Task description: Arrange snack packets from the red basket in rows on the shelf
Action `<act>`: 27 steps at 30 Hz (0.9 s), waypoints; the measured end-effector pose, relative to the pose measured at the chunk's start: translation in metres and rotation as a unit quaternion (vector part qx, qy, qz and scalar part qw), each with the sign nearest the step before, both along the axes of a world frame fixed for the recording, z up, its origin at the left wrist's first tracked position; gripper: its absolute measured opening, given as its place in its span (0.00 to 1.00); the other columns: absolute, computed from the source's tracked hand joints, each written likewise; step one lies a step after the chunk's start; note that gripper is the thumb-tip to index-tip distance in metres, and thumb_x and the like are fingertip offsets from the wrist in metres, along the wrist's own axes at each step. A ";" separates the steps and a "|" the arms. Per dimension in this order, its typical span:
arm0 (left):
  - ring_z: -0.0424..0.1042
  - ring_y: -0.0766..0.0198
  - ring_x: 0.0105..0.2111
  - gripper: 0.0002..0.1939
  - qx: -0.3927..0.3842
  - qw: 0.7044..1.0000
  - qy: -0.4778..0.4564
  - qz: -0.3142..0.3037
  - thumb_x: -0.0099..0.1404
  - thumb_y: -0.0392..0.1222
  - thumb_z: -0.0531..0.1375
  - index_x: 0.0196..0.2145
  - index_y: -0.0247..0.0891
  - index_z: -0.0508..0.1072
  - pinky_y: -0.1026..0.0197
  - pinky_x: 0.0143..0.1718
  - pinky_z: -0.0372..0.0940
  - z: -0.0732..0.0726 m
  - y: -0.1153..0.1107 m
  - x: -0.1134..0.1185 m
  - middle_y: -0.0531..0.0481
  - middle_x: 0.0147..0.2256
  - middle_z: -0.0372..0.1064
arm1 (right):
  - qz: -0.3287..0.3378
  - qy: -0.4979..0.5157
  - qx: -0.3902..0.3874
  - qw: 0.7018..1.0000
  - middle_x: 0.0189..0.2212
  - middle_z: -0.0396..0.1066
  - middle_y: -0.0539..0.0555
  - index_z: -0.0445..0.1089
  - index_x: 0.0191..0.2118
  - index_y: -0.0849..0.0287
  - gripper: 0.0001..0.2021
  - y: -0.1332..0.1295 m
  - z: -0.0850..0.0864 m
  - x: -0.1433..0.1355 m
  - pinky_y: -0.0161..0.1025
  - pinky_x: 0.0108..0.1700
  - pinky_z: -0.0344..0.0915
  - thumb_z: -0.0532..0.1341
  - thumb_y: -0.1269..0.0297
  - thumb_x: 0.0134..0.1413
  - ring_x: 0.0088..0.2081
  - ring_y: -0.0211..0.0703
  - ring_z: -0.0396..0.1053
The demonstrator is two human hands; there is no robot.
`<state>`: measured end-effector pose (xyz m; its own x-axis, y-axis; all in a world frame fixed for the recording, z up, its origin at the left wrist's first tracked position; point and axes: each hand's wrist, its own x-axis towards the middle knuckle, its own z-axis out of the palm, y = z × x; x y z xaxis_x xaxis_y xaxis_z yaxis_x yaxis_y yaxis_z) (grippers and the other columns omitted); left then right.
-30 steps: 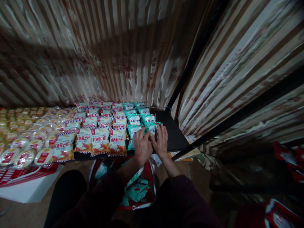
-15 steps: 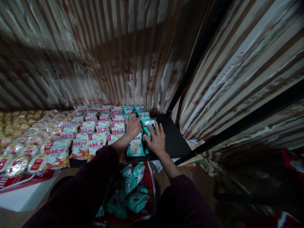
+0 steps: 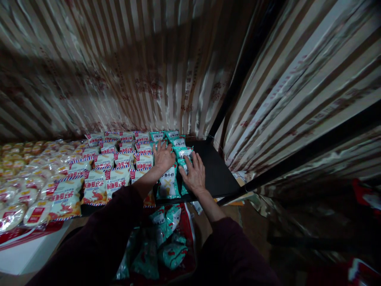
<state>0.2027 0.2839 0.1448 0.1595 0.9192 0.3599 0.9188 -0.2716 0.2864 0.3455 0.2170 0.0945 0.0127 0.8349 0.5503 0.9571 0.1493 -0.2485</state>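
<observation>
My left hand [image 3: 164,156] lies over the green snack bags, fingers spread and pointing away from me. One green snack bag [image 3: 168,183] shows in front of it, at the shelf's near edge. My right hand [image 3: 194,174] rests with fingers apart on the right-hand column of green bags, touching a bag [image 3: 183,152] with its fingertips. Behind both hands, more green bags [image 3: 172,136] stand in rows. To the left of my left hand are rows of white snack bags [image 3: 119,179] with striped edges and red lettering.
The black shelf [image 3: 218,169] extends right to a dark metal post [image 3: 230,103]. Round wrapped cakes [image 3: 37,213] fill the left end. Below the shelf, a red basket [image 3: 190,238] holds loose green bags [image 3: 172,254]. Striped sheeting [image 3: 127,67] hangs behind.
The view has shifted slightly, so the shelf goods sit a little further left. Both hands stay over the green bags, with the right fingers slightly closer together.
</observation>
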 end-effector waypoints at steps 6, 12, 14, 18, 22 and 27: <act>0.46 0.47 0.65 0.19 0.081 0.988 0.053 -0.119 0.64 0.38 0.51 0.50 0.37 0.71 0.36 0.64 0.36 0.000 -0.011 0.006 0.40 0.56 0.65 | -0.008 0.005 0.001 1.000 0.66 0.49 0.63 0.62 0.59 0.59 0.24 0.001 -0.002 0.000 0.54 0.60 0.54 0.52 0.53 0.61 0.66 0.58 0.46; 0.49 0.45 0.64 0.13 0.076 0.982 0.076 -0.152 0.63 0.36 0.52 0.40 0.34 0.75 0.33 0.64 0.34 0.003 -0.013 0.013 0.39 0.48 0.71 | 0.001 0.016 0.002 1.000 0.66 0.48 0.62 0.60 0.61 0.59 0.26 -0.002 0.001 0.004 0.54 0.61 0.52 0.52 0.53 0.61 0.67 0.56 0.43; 0.49 0.46 0.64 0.14 0.076 0.984 0.060 -0.149 0.64 0.36 0.51 0.41 0.33 0.74 0.33 0.64 0.35 0.008 -0.015 0.013 0.39 0.49 0.70 | -0.004 0.040 0.013 0.999 0.67 0.47 0.62 0.59 0.62 0.59 0.26 -0.007 0.001 0.007 0.55 0.62 0.50 0.51 0.52 0.61 0.67 0.56 0.42; 0.43 0.48 0.66 0.17 0.082 0.987 -0.010 -0.137 0.65 0.35 0.49 0.47 0.32 0.71 0.36 0.64 0.40 0.016 -0.041 0.012 0.37 0.57 0.63 | -0.023 0.138 0.019 0.990 0.67 0.48 0.61 0.56 0.63 0.58 0.28 -0.016 -0.008 0.019 0.56 0.63 0.47 0.49 0.50 0.62 0.67 0.54 0.44; 0.33 0.49 0.68 0.22 0.071 0.981 -0.098 -0.150 0.64 0.35 0.50 0.56 0.34 0.64 0.40 0.63 0.47 0.003 -0.100 0.019 0.38 0.66 0.44 | -0.010 0.310 -0.012 0.951 0.65 0.52 0.60 0.57 0.63 0.60 0.32 -0.008 -0.019 0.039 0.53 0.66 0.44 0.45 0.45 0.62 0.66 0.51 0.47; 0.29 0.44 0.67 0.31 0.002 0.986 -0.080 -0.146 0.60 0.33 0.54 0.62 0.35 0.57 0.38 0.62 0.48 -0.031 -0.149 0.043 0.36 0.68 0.33 | 0.058 0.578 -0.093 0.808 0.63 0.58 0.49 0.63 0.59 0.52 0.31 0.025 -0.027 0.062 0.48 0.68 0.41 0.47 0.39 0.58 0.66 0.45 0.49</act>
